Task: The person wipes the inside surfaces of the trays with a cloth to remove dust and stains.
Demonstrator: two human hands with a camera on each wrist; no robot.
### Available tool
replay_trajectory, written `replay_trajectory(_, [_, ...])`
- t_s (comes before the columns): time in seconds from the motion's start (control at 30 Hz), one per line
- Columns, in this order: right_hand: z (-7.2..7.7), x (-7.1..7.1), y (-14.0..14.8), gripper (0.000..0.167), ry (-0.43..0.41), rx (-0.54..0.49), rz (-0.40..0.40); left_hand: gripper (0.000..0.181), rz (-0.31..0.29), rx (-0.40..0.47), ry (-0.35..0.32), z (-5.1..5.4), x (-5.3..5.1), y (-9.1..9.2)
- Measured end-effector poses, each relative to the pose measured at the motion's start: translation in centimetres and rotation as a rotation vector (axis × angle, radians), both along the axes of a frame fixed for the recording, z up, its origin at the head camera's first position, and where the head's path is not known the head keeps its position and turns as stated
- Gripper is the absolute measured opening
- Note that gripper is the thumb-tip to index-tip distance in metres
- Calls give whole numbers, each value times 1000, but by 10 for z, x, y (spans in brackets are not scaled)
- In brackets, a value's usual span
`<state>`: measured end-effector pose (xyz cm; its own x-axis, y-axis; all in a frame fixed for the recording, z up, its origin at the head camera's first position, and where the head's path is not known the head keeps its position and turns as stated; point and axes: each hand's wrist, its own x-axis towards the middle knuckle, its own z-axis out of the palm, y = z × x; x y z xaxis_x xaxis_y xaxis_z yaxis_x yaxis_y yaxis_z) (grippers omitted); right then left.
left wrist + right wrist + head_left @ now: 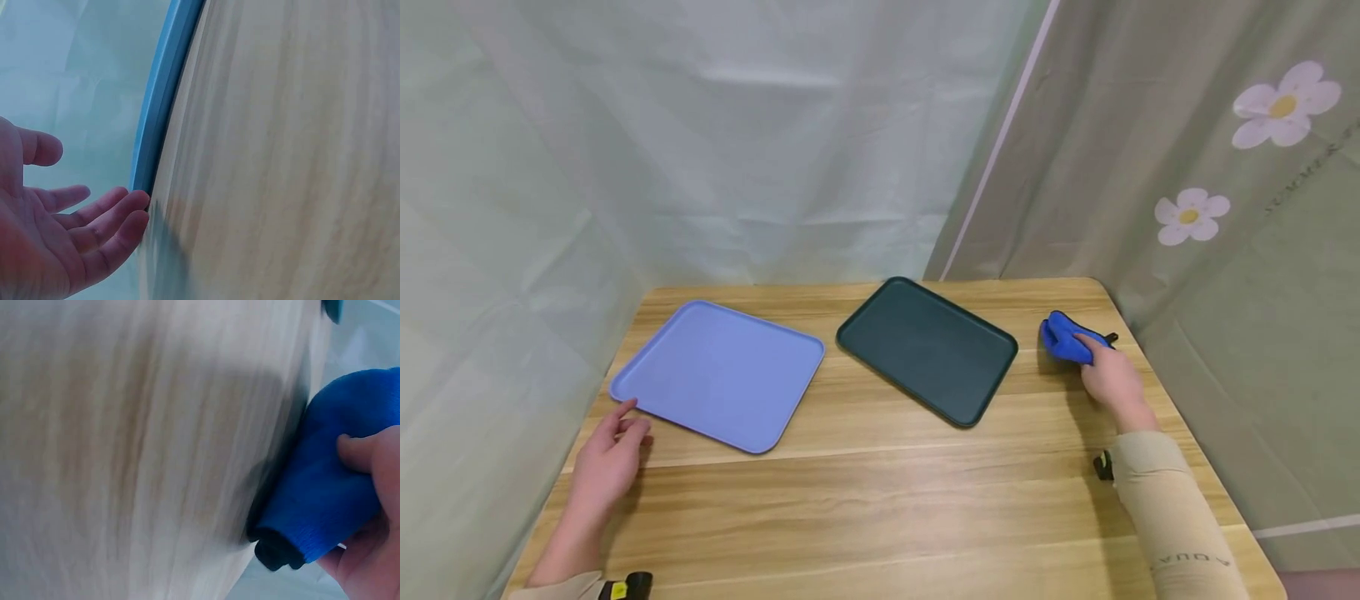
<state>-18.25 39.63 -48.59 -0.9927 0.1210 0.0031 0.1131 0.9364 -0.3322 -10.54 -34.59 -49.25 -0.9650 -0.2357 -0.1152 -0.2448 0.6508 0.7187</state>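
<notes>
A blue cloth (1063, 337) with black trim is at the right rear of the wooden table. My right hand (1114, 385) grips it; in the right wrist view the thumb lies over the bunched cloth (337, 469). My left hand (608, 461) is at the near left corner of a light blue tray (718, 375), fingers loosely bent, fingertips at its rim. In the left wrist view the fingertips of the left hand (69, 240) meet the end of the visible tray edge (156, 100), palm facing up. A dark green tray (928, 350) lies between the light blue tray and the cloth.
The wooden table (850, 517) is bordered at the back and sides by hanging curtains (820, 150), the right one printed with white flowers. Dark devices with yellow marks are strapped at both wrists.
</notes>
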Motion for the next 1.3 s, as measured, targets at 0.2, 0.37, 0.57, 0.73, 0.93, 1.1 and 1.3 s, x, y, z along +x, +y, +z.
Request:
replay_trajectory(0.2, [7,-2,-3,54,122,-104,-60,62,13,35,27,1,-3,0])
replay_trajectory(0.37, [15,-5,-12,51,229,-187,-124,63,41,67,19,3,-3,2])
replay_trajectory(0.57, [26,-5,-21,47,268,-317,-182,61,81,157,17,0,-4,1])
replay_trajectory(0.73, [35,-4,-32,48,315,-535,-216,54,130,226,-44,-3,-9,-4])
replay_trajectory(0.93, [43,2,-60,42,458,-667,-243,58,119,161,-154,-3,-10,-9])
replay_trajectory(1.1, [48,8,-88,39,538,-731,-244,63,75,13,-223,-2,-12,-10])
replay_trajectory(1.3, [61,12,-109,38,589,-813,-202,68,-2,-99,-278,-3,-17,-10])
